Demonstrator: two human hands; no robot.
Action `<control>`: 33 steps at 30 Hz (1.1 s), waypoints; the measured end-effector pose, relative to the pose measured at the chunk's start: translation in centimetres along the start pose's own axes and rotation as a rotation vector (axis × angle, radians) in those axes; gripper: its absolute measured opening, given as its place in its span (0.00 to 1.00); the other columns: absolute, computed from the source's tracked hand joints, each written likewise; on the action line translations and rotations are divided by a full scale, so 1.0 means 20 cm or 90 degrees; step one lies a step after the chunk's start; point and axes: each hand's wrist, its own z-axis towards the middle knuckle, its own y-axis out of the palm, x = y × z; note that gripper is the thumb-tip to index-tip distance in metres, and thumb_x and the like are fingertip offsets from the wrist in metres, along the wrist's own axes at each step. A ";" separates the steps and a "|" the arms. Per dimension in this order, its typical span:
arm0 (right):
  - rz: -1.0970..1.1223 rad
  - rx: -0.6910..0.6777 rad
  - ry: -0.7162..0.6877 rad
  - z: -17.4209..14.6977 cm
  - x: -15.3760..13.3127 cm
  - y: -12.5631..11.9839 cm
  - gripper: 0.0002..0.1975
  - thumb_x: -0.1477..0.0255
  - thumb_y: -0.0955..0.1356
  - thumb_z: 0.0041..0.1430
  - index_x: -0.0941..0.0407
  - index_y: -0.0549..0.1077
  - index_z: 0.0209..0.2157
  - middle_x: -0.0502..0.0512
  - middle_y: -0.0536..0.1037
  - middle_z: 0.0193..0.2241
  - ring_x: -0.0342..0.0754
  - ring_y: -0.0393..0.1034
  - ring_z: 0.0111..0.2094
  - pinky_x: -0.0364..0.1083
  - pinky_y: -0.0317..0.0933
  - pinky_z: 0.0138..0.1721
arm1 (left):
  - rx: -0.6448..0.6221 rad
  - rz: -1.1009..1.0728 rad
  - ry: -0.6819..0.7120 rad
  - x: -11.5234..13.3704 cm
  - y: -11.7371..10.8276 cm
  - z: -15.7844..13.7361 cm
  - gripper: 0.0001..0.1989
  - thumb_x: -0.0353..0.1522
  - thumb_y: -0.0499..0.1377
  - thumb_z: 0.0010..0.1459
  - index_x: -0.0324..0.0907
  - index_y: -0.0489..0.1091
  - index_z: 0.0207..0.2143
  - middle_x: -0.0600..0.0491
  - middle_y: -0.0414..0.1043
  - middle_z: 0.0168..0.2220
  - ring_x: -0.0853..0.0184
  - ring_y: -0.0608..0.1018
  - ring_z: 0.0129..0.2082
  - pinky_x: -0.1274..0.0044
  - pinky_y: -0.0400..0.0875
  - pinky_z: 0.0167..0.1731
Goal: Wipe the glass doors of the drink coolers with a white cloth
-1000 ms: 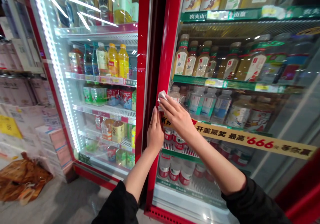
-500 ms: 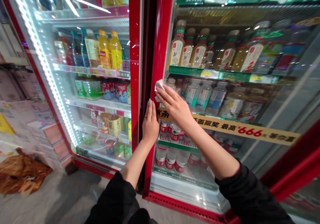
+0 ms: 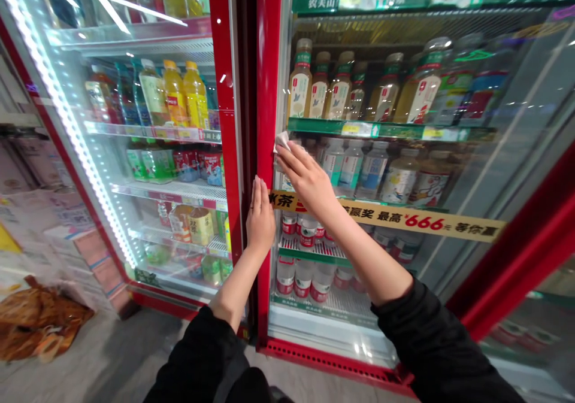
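Head view: the right hand [image 3: 305,178] is pressing a white wipe [image 3: 281,142] — probably a tissue — under flat fingers against the red fridge door frame [image 3: 268,91], while the left hand [image 3: 259,220] is lying open-palmed, fingers straight, just below it.

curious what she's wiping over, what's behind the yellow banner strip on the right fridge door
Behind the yellow banner strip, through the glass door, stand small red-labelled clear water bottles on a white wire shelf. The right hand and forearm cover part of the strip and some bottles.
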 end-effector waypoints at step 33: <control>0.011 0.052 0.024 -0.08 0.12 -0.08 0.40 0.86 0.55 0.72 0.47 0.56 0.79 0.49 0.65 0.77 0.49 0.53 0.80 0.58 0.59 0.78 | 0.029 0.051 0.132 0.05 -0.11 0.12 0.40 0.28 0.57 0.76 0.49 0.43 0.83 0.41 0.61 0.78 0.53 0.69 0.75 0.64 0.69 0.73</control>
